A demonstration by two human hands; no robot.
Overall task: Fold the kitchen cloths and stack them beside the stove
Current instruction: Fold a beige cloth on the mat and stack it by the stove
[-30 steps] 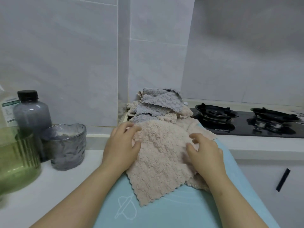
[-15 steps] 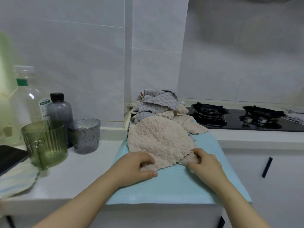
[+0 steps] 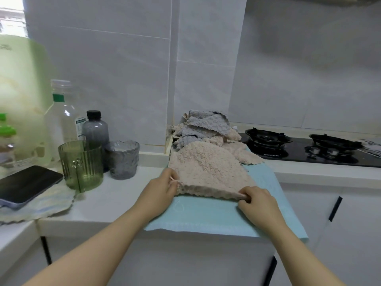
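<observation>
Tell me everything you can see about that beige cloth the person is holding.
The beige cloth looks like fluffy, nubbly microfibre with a scalloped edge. It lies spread on a light blue mat, its far edge reaching the pile of grey and beige cloths. The left hand pinches its near left corner, the right hand its near right corner.

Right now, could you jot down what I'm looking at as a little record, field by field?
Place: counter left of the stove
Being worked: beige cloth, spread on a light blue mat
Hands: left hand pinches its near left corner; right hand pinches its near right corner
Waiting: pile of grey and beige cloths by the wall behind it
Nearby, left: green cup, grey glass, phone
</observation>
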